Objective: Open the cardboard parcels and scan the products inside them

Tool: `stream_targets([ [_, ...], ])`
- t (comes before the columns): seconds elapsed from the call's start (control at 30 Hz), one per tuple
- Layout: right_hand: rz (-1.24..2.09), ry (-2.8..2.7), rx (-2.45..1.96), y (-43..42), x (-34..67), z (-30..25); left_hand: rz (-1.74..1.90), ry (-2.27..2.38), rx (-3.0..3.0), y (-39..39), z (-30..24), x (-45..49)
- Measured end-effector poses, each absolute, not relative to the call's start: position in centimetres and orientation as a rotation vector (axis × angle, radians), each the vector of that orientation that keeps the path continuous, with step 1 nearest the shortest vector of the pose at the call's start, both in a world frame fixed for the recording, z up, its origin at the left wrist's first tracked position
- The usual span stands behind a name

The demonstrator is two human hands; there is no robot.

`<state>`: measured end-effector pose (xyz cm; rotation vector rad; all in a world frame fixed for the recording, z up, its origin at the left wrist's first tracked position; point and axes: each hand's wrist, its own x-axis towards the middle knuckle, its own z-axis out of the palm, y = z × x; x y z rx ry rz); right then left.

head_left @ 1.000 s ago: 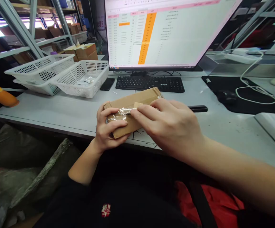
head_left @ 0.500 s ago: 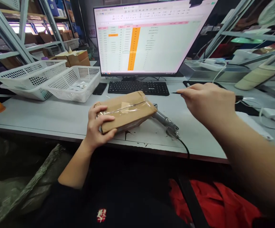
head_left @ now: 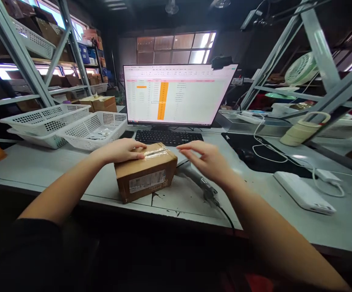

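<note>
A taped cardboard box (head_left: 147, 176) rests on the desk near its front edge, with a printed white label on the side facing me. My left hand (head_left: 119, 152) grips it from the top left, thumb and fingers on its upper face near the clear tape. Close to the box's top right edge, my right hand (head_left: 204, 160) is closed in a pinch. What lies between those fingertips is hidden. Below the right hand, a grey corded handheld device (head_left: 198, 180) in clear plastic lies on the desk, partly behind the box.
Behind the box are a black keyboard (head_left: 170, 138) and a monitor (head_left: 188, 97) showing a spreadsheet. White perforated baskets (head_left: 93, 127) stand at the left. To the right lie a black mat (head_left: 264, 158), a white power bank (head_left: 303, 192) and white cables. Metal shelf frames flank the desk.
The box, tilted up before, now sits flat with its label facing me. My left hand moved onto its top. My right hand, earlier holding a thin dark-tipped tool, came left to the box. My view rose.
</note>
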<state>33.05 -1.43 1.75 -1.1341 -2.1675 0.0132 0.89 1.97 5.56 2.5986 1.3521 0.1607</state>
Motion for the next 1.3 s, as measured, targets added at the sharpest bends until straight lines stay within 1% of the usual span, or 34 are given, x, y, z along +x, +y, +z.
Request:
stream_targets([
  [0.1, 0.095, -2.479, -0.871, -2.4, 28.5, 2.7, -0.028, 1.375, 2.805, 1.8, 6.1, 1.4],
  [0.2, -0.03, -2.559, -0.883, -1.9, 26.4, 2.2, -0.234, 1.428, 2.956, 0.9, 6.3, 2.3],
  [0.27, -0.073, -2.554, -0.927, -1.5, 26.1, 1.9, -0.282, 1.439, 3.019, 0.6, 6.1, 2.9],
  [0.33, -0.051, -2.556, -0.954, -1.3, 26.2, 1.6, -0.16, 1.43, 3.046, 1.1, 5.7, 3.2],
  [0.5, 0.096, -2.486, -0.925, -1.2, 26.7, 1.3, 0.425, 1.334, 2.787, 5.6, 6.2, 1.5],
  [0.57, 0.195, -2.491, -0.896, -1.1, 26.7, 1.8, 0.532, 1.222, 2.685, 7.7, 6.8, 0.3],
  [0.63, 0.26, -2.521, -0.91, -1.1, 26.6, 2.5, 0.538, 1.149, 2.583, 9.1, 6.9, -0.6],
  [0.7, 0.132, -2.508, -0.957, -1.7, 26.3, 2.9, 0.512, 1.144, 2.45, 9.5, 5.9, -1.2],
  [0.77, -0.196, -2.447, -0.969, -2.9, 26.0, 2.4, 0.552, 1.145, 2.277, 9.2, 3.6, -1.4],
  [0.83, -0.552, -2.373, -0.886, -4.5, 26.0, 0.8, 0.637, 1.123, 2.148, 8.5, 0.9, -1.4],
  [0.9, -0.729, -2.325, -0.773, -5.8, 26.5, -1.0, 0.705, 1.095, 2.114, 7.8, -1.0, -1.3],
  [0.97, -0.657, -2.353, -0.723, -6.4, 27.4, -1.5, 0.75, 1.1, 2.151, 7.2, -1.3, -1.3],
  [1.0, -0.534, -2.394, -0.731, -6.3, 27.8, -1.0, 0.79, 1.111, 2.231, 6.9, -0.7, -1.4],
  [1.1, 0.06, -2.585, -0.827, -4.8, 28.3, 2.5, 0.933, 1.084, 2.674, 4.7, 2.5, -1.1],
  [1.13, 0.2, -2.606, -0.907, -4.0, 28.1, 3.9, 0.946, 1.022, 2.81, 3.6, 3.5, -0.8],
  [1.17, 0.26, -2.612, -1.013, -3.2, 27.7, 5.2, 0.918, 0.939, 2.897, 2.3, 4.3, -0.4],
  [1.2, 0.249, -2.615, -1.121, -2.4, 27.3, 6.2, 0.858, 0.851, 2.929, 0.9, 4.7, 0.1],
  [1.27, 0.148, -2.631, -1.267, -1.2, 26.4, 7.4, 0.725, 0.714, 2.919, -1.6, 4.3, 0.6],
  [1.3, 0.143, -2.662, -1.293, -0.8, 26.1, 7.7, 0.718, 0.683, 2.896, -2.6, 3.6, 0.7],
])
